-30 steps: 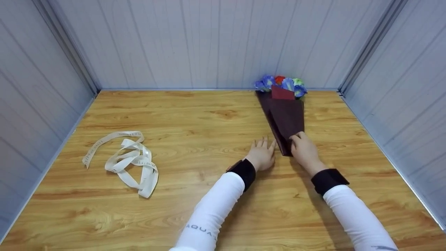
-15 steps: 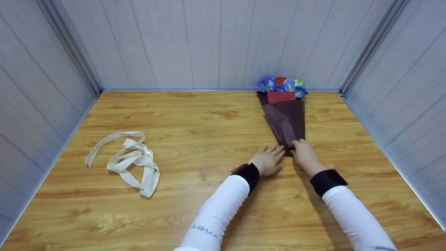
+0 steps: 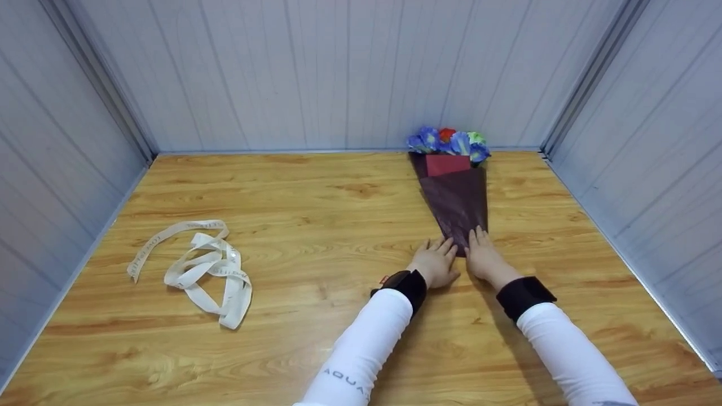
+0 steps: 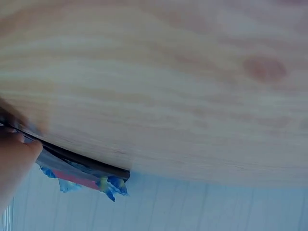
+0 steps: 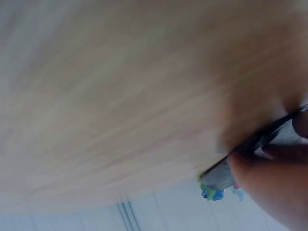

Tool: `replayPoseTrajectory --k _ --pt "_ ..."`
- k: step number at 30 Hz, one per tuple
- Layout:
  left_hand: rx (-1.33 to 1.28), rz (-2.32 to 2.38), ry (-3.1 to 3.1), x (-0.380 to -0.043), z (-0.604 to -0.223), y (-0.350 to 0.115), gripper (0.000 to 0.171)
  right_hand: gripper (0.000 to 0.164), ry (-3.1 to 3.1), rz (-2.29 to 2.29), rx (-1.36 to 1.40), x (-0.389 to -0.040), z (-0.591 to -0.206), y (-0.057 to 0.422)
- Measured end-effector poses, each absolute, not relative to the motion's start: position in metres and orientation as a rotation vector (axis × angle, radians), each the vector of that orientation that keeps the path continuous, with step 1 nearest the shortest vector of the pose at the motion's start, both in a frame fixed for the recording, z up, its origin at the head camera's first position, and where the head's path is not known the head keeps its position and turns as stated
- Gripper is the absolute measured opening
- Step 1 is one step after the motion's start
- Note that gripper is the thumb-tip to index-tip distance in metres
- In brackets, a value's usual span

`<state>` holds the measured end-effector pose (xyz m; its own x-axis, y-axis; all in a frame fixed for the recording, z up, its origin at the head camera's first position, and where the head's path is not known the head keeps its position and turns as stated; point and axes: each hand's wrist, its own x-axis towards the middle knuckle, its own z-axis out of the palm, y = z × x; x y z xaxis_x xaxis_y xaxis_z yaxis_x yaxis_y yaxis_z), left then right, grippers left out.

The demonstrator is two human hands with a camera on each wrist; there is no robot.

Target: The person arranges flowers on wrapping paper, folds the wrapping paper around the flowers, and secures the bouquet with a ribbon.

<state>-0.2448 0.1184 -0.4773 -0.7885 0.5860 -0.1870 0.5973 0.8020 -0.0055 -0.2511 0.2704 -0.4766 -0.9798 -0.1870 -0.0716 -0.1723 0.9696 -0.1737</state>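
A bouquet wrapped in dark maroon paper [image 3: 456, 197] lies at the right of the table, its narrow end toward the person. Blue, red and green flowers [image 3: 448, 141] show at its wide end, with a red paper piece [image 3: 447, 164] just below them. My left hand [image 3: 434, 263] lies with its fingers extended on the left edge of the wrap's narrow end. On the right edge, my right hand [image 3: 486, 259] has its fingers straight on the paper. Both wrist views show the wrap [image 4: 72, 161] edge-on beside the fingers, with flowers [image 5: 211, 193] beyond.
A loose heap of white printed ribbon [image 3: 211, 276] lies at the left of the wooden table [image 3: 316, 225]. Grey panel walls [image 3: 338, 73] stand at the back and both sides. The flowers are close to the back wall.
The wrap's left flap is folded flat across the front. My left hand has moved right onto the paper's narrow end. My right hand's fingers have gone from gripping the edge to lying straight.
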Motion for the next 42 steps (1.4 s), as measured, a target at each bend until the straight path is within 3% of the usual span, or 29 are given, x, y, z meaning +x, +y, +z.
replayPoseTrajectory --k 6,13,28,33,39,42 --pt "0.866 -0.063 2.779 -0.239 -0.475 0.117 0.066 0.062 2.773 -0.229 -0.13 -0.252 -0.471 0.271" --pt "0.871 0.054 2.675 -0.231 -0.463 0.099 0.067 0.064 2.751 -0.219 -0.122 -0.253 -0.472 0.276" --pt "0.644 0.503 2.824 -0.207 -0.442 -0.044 0.049 0.041 3.204 -0.478 -0.438 -0.254 -0.476 0.256" --pt "0.273 0.458 3.055 -0.188 -0.44 -0.112 0.03 0.032 3.243 -0.6 -0.568 -0.249 -0.476 0.251" --pt "-0.279 0.324 2.88 -0.174 -0.441 -0.173 0.053 0.031 3.247 -0.612 -0.672 -0.248 -0.474 0.252" --pt "-0.329 0.341 2.803 -0.171 -0.445 -0.187 0.042 0.03 3.232 -0.634 -0.669 -0.249 -0.472 0.252"
